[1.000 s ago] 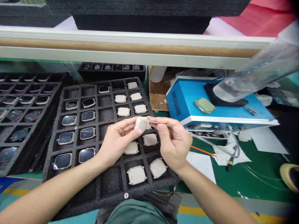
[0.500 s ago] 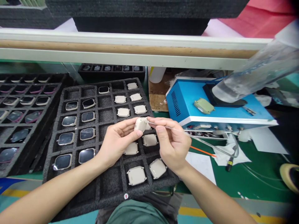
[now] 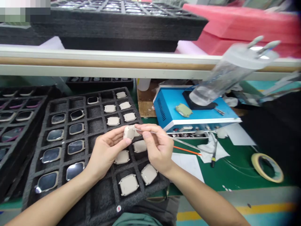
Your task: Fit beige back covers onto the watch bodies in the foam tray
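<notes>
- Holding the pale watch case (image 3: 128,132) up above the black foam tray (image 3: 101,194), my left hand (image 3: 107,152) has its thumb on the near face and its fingers curled behind, with no slack between them.
- My right hand (image 3: 160,146) is just beside it, drawn into a pinch on a thin tool (image 3: 146,131), thumb against fingers.
- What matters most here, as I judge it, is how the tool meets the case: its tip comes in from my right at the case's right-hand edge, and its length slants back down and rightward through my grip.
- The case sits between my two hands, within my left fingertips, so the left hand is the nearer one; it is tilted, one narrow side with small holes turned up.
- I cannot tell whether the tip touches the case or stops short, and the slant hides which way the case's long axis runs.
- My left fingers cover the case's far side, and my right palm hides the middle of the tool; whether it joins the pale cable (image 3: 188,145) on the worktop (image 3: 244,150) is unclear.
- Behind my fingertips, another pale case (image 3: 138,134) in the tray is mostly covered.
- My left forearm cuts across the tray's near compartments.
</notes>
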Tool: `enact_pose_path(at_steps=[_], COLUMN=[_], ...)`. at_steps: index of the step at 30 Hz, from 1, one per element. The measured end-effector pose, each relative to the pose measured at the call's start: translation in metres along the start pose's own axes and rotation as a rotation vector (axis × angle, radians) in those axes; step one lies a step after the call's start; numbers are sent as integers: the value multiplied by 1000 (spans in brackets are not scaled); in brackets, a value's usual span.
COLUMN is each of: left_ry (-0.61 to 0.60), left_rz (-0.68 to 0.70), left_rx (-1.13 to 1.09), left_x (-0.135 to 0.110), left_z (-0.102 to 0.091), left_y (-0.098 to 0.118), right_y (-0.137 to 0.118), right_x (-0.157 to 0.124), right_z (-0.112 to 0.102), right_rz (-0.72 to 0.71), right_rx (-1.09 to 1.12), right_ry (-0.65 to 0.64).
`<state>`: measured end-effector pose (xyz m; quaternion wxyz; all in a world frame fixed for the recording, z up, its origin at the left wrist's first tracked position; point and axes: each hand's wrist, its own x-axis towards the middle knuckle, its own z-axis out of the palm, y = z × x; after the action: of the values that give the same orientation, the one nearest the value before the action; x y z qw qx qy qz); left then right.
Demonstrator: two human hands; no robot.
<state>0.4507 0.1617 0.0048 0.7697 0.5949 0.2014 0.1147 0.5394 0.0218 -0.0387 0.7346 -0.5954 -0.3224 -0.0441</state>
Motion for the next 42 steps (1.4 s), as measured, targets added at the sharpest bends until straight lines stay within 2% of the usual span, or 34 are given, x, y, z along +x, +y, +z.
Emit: enact_pose_path(at_steps=[10,26,32,42], left_ry=[37,52,67,62], left_rz=[-11,-30,-31,-18], left_rx=[78,78,93,81], left_x=[2,2,3,4], left_z=[-3,-2,-2,-1], left_y=[0,1,0,-1], right_y=[4,2,1,2], right_x=[4,5,3,2], right_z=[2,2,1,2], right_rz=[-5,-35,14,17], right_rx=[27,54,60,60], right_ry=[-3,-7,-16,-16])
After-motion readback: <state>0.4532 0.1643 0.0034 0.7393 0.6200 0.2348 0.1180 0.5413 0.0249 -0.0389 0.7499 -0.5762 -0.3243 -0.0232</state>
